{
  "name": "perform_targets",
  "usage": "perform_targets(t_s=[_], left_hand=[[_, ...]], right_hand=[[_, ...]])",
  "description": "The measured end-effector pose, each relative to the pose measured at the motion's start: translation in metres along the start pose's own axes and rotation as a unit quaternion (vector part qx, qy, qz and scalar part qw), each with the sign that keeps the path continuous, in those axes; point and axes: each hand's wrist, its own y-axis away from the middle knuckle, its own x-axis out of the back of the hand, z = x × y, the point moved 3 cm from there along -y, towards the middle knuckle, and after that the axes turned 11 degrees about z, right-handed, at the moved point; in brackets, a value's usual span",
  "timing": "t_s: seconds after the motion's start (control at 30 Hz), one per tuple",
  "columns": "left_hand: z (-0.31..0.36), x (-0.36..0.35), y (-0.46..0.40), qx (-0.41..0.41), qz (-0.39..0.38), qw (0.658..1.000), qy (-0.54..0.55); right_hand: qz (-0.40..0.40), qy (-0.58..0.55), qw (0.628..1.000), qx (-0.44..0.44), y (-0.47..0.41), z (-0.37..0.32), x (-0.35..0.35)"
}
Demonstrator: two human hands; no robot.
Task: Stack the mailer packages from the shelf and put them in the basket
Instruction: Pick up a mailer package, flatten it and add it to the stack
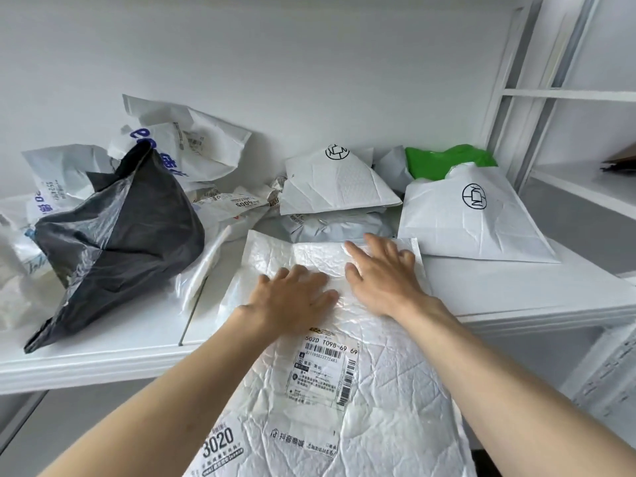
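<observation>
Under both hands' fingers (pixel 358 253): mailer (pixel 378 390).

You are standing in a parcel storeroom or mailroom. A white shelf (pixel 103 352) against a bare white wall (pixel 275 63) is heaped with crumpled mailers (pixel 340 182), several bearing barcoded shipping labels (pixel 325 368), beside a black bag (pixel 117 242). More white metal racking (pixel 557 94) stands to your right.
</observation>
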Motion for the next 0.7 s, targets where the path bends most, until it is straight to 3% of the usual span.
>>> perform_targets(t_s=[0.1,0.2,0.4,0.7], left_hand=[[-0.01,-0.002,-0.013,0.012,0.011,1.0,0.0],[-0.018,-0.005,-0.014,0.016,-0.032,0.999,0.003],[-0.015,-0.015,-0.015,0.057,-0.041,0.997,-0.033],[-0.028,-0.034,-0.064,0.077,-0.044,0.993,-0.072]], right_hand=[[-0.093,-0.039,0.995,0.003,-0.012,-0.002,-0.009],[-0.146,-0.058,0.988,0.006,-0.011,-0.007,-0.02],[-0.182,-0.047,0.982,0.019,-0.017,-0.01,-0.027],[-0.173,-0.028,0.984,0.012,-0.059,-0.002,-0.052]])
